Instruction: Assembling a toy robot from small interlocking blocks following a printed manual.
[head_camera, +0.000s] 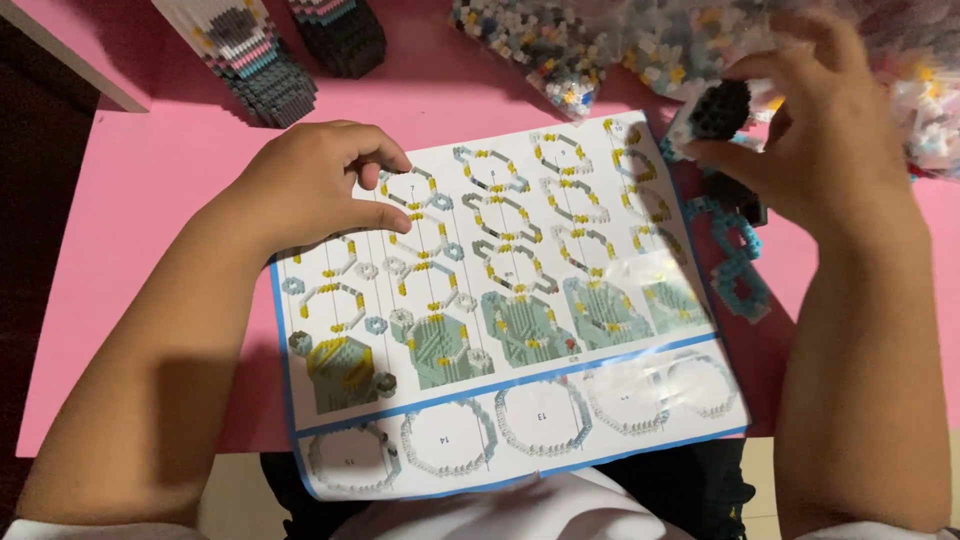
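A glossy instruction sheet (520, 310) with brick-building diagrams lies on the pink table (150, 190), overhanging its near edge. My left hand (315, 185) rests on the sheet's upper left corner, fingers curled, thumb pressing the paper. My right hand (810, 140) hovers at the sheet's upper right and pinches a small black-and-white brick assembly (715, 112) between thumb and fingers. Just under that hand, a light blue brick ring piece (738, 262) lies on the table.
Clear bags of mixed small bricks (600, 40) fill the far right of the table. Two built brick models, one grey and white (250, 55), one black (340, 35), stand at the far left. The table's left edge meets a dark floor.
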